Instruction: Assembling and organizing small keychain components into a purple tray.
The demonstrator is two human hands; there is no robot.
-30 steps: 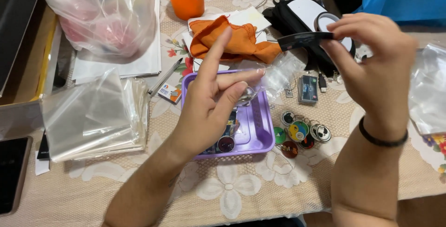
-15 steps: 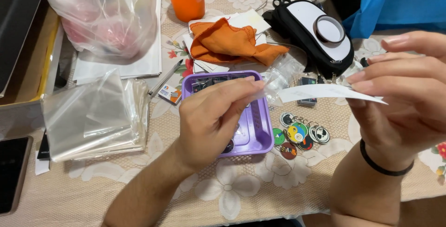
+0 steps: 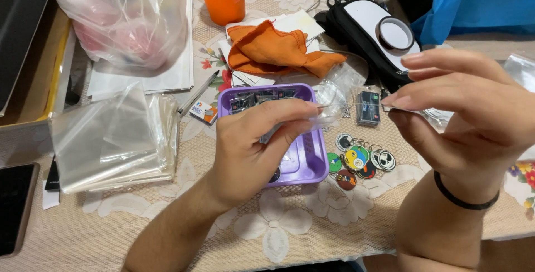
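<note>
Small clear plastic sleeve (image 3: pixel 323 117) is pinched at its left end by the thumb and forefinger of the left hand (image 3: pixel 253 152), raised above the shallow purple plastic tray (image 3: pixel 312 158), probably so it hangs free and is easy to handle. Its long axis seems to run nearly level, left to right, with the free end pointing toward the right hand (image 3: pixel 460 119). That hand holds its fingertips together near this end, but I cannot tell whether they grip something.
</note>
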